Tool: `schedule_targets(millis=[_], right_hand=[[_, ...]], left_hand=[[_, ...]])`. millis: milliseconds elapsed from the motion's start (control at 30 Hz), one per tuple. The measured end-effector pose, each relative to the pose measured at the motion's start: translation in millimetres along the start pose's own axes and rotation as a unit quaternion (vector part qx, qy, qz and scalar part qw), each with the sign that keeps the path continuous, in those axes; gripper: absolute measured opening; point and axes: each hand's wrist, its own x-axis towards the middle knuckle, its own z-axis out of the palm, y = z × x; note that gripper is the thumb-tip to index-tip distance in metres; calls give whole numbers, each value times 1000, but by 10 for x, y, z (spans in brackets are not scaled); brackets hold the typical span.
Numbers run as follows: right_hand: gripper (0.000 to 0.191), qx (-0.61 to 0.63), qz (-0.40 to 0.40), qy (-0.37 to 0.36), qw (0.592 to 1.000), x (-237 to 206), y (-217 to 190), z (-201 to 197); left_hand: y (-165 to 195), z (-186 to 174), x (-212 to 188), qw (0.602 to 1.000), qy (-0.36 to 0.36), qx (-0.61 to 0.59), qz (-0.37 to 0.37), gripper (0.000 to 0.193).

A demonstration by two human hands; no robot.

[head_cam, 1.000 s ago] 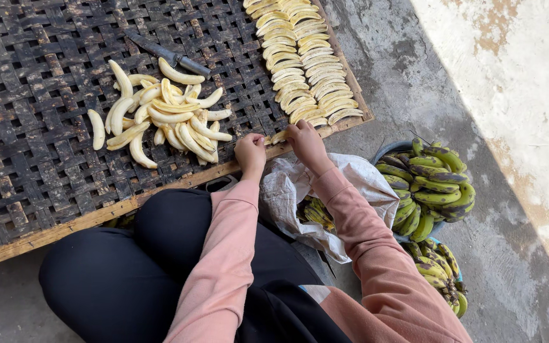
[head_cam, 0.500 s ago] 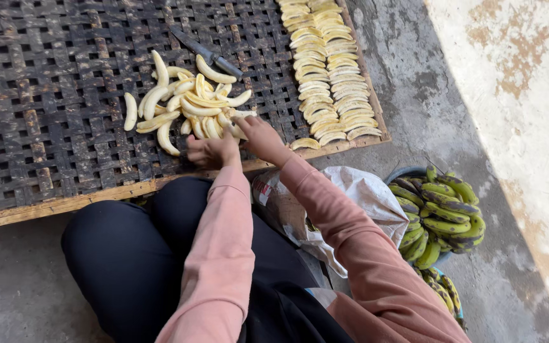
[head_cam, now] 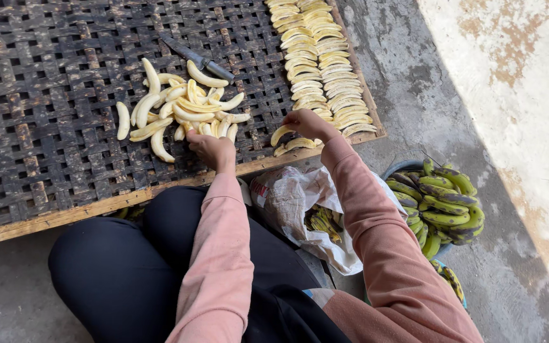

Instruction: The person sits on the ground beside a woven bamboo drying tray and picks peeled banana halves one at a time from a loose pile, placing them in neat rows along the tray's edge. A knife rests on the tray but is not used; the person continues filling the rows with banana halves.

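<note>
A: Where are the hands right now?

B: The left hand (head_cam: 213, 149) sits at the near edge of the pile of peeled bananas (head_cam: 182, 114) on the woven tray (head_cam: 46, 95), fingers curled down among them. Whether it has actually closed on one I cannot tell. The right hand (head_cam: 309, 124) is further right, closed around a banana slice (head_cam: 281, 134) at the near end of the row of slices (head_cam: 322, 70).

A: So what stage is this?

B: Looks like laying out for drying, judging by the neat row. The slice in the right hand is low over the tray, beside two slices (head_cam: 297, 145) lying loose near the wooden frame (head_cam: 96, 206).

A: And what does that call for?

B: Setting it flat, snug against its neighbours without overlapping, I'd say. The knife (head_cam: 198, 59) lies on the far side of the pile, untouched.

A: Anything else around?

B: Green bananas (head_cam: 443, 203) in a basin at the right, and a plastic bag (head_cam: 293, 203) by the knee
</note>
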Motion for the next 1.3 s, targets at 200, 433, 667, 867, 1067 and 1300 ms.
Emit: schedule_targets(millis=[200,433,667,867,1067,1300], right_hand=[[13,-144,-46,86,985,-355,150,113],[13,-167,-52,122,977,-515,-45,31],[40,472,73,80,875,-364,-493,3],[27,529,29,18,848,-93,-367,-47],[24,275,111,135,945,-277,-124,15],[26,-84,28,185,979,-551,-91,-8]], left_hand=[[76,-20,-22,994,-18,88,56,71],[91,-7,9,995,-65,-71,12,55],[314,46,-149,854,-348,-382,55,52],[262,327,-350,848,-378,-363,78,52],[112,434,-418,890,-343,-300,-1,51],[19,594,-551,950,-257,-107,140,57]])
